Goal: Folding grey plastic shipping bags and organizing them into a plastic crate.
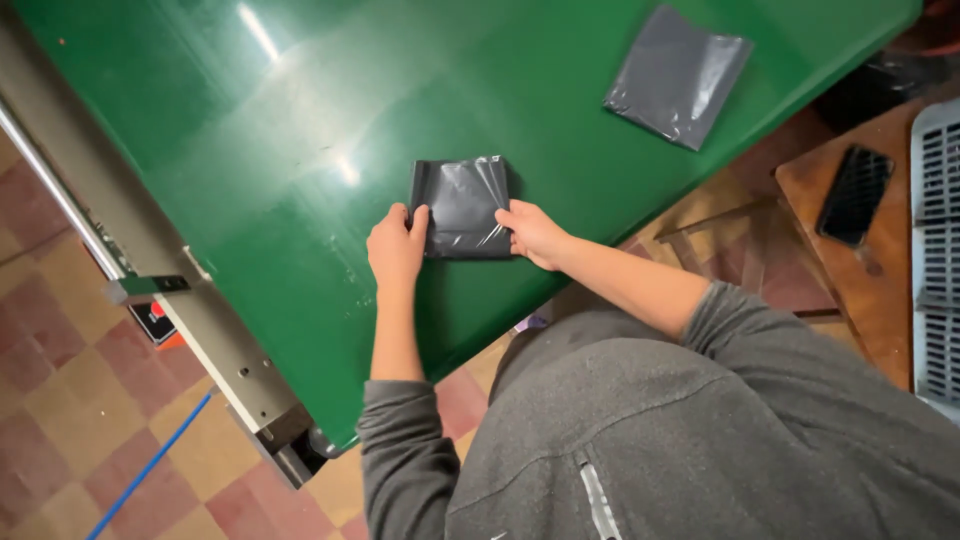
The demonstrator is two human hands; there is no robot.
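Green fills most of what you see: a big shiny green table (250,130) with bright light spots on it. Near the edge closest to you lies a small folded black plastic bag (462,205), flat on the table top.

Your left hand (397,247) rests at the bag's lower left corner. The thumb and fingers pinch that edge, and the rest of the hand lies on the table. Your right hand (533,232) is at the bag's lower right side. Its fingertips press on the edge of the bag and hold it down. Both hands touch the bag, one on each side, and the bag sits between them. You cannot see if any finger goes under the plastic.

You wear grey sleeves (410,450) pushed up your arms.

Farther away, near the far side of the table, a second grey plastic bag (678,75) lies flat and unfolded, well apart from your hands.

Along the left side of the table runs a pale metal rail (130,240). Below it is a floor (70,400) of red and tan tiles, with a blue cord (150,465) lying across them.

To the right stands a brown wooden stool (860,260) with a dark phone (854,195) lying on top. Beside it, at the picture's edge, is a white crate (938,250) with slots.
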